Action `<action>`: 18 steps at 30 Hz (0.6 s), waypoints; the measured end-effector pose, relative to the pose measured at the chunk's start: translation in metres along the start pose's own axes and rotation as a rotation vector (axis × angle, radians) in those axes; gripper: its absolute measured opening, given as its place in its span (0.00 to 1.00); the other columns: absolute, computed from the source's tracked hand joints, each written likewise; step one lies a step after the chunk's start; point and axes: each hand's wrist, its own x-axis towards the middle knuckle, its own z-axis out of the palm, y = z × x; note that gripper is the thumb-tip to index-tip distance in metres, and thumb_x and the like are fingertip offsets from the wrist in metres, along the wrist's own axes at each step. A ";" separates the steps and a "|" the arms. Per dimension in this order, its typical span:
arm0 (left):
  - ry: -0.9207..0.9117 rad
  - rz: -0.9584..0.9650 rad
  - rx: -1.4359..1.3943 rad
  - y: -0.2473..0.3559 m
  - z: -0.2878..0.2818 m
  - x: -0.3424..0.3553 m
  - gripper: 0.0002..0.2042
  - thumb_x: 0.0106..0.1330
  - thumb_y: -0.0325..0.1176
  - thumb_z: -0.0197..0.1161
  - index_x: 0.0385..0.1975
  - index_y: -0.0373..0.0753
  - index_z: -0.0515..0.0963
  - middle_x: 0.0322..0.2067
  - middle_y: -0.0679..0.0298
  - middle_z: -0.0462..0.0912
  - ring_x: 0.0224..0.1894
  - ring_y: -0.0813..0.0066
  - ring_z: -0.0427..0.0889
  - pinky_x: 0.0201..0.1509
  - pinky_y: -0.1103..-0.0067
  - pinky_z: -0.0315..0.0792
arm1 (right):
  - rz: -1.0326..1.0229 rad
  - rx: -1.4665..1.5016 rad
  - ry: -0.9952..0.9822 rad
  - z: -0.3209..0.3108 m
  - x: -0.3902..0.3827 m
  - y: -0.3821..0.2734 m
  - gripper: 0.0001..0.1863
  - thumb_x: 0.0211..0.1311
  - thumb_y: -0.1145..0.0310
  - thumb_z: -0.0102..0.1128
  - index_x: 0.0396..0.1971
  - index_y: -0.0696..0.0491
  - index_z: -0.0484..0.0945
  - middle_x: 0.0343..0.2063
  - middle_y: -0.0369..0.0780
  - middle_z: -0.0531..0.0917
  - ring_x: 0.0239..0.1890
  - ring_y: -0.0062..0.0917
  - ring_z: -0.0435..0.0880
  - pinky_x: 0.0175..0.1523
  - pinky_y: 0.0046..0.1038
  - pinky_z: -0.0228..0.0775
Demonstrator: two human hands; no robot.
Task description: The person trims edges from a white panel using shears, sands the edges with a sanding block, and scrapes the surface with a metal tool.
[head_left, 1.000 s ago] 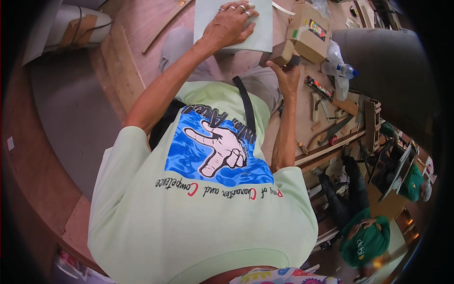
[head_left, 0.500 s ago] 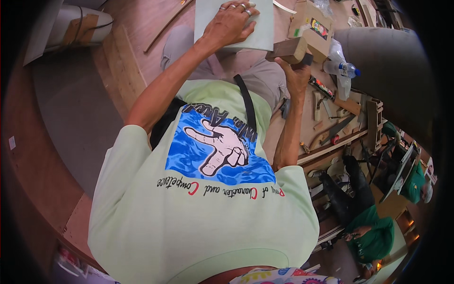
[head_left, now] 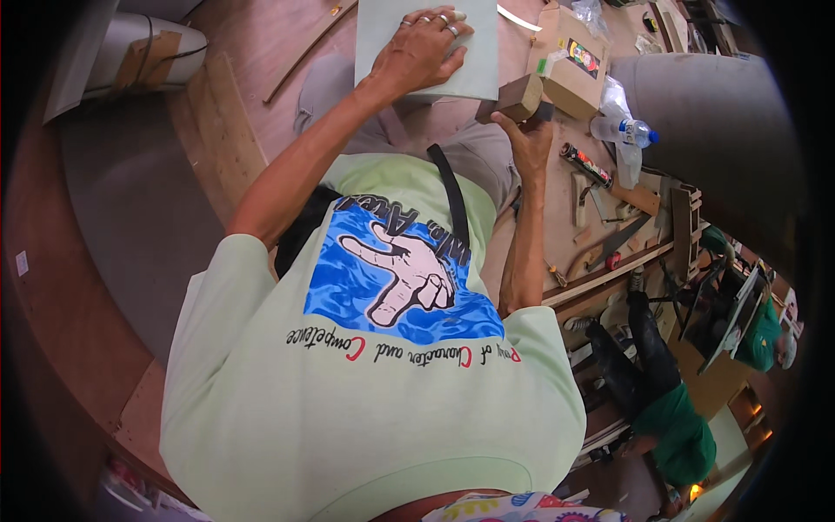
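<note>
A flat, pale grey-green board (head_left: pixel 470 61) lies across my lap at the top of the view, its far end cut off by the frame. On its surface rests my left hand (head_left: pixel 422 50), fingers laid out over it and thumb apart, with rings on several fingers. Just off the board's near right corner, my right hand (head_left: pixel 528 143) grips a wooden block (head_left: pixel 524 97) from below. A small dark piece (head_left: pixel 544 111) shows at the block's near end, beside the fingers. Whether the block touches the board's edge I cannot tell.
Right of me lie a cardboard box (head_left: pixel 565 78), a water bottle (head_left: pixel 631 132), a black-and-red tube (head_left: pixel 586 165) and a handsaw (head_left: pixel 622 242) among wood scraps. A large grey cylinder (head_left: pixel 687 96) stands beyond. A person in green (head_left: pixel 683 435) is at lower right.
My right hand and the wooden block have shifted slightly left and nearer to me. The board and my left hand have moved only a little. The person in green has changed posture.
</note>
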 end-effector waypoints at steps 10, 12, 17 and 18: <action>0.079 -0.009 -0.035 -0.005 0.017 0.002 0.16 0.67 0.40 0.61 0.52 0.44 0.81 0.57 0.58 0.80 0.66 0.61 0.73 0.71 0.62 0.62 | 0.024 0.061 0.036 0.000 -0.003 0.006 0.35 0.52 0.78 0.77 0.60 0.57 0.69 0.48 0.37 0.79 0.49 0.22 0.79 0.55 0.26 0.74; 0.050 -0.006 -0.072 -0.006 0.015 0.002 0.16 0.69 0.39 0.60 0.53 0.44 0.80 0.59 0.57 0.79 0.66 0.58 0.73 0.71 0.60 0.62 | 0.033 0.027 0.088 -0.007 0.002 0.004 0.33 0.53 0.77 0.77 0.59 0.56 0.70 0.48 0.36 0.79 0.49 0.21 0.79 0.55 0.26 0.73; -0.155 0.274 -0.194 0.011 -0.003 0.006 0.21 0.64 0.34 0.66 0.59 0.48 0.76 0.63 0.64 0.75 0.69 0.65 0.69 0.77 0.60 0.53 | -0.066 0.117 0.180 -0.054 0.006 0.008 0.35 0.54 0.74 0.78 0.60 0.54 0.69 0.44 0.35 0.80 0.46 0.20 0.80 0.49 0.25 0.75; -0.188 0.323 -0.185 0.019 -0.005 0.006 0.20 0.64 0.34 0.66 0.57 0.49 0.76 0.62 0.65 0.75 0.70 0.65 0.68 0.78 0.59 0.51 | -0.057 0.106 0.217 -0.061 0.000 0.008 0.34 0.54 0.74 0.78 0.60 0.54 0.69 0.44 0.35 0.80 0.46 0.20 0.80 0.50 0.25 0.75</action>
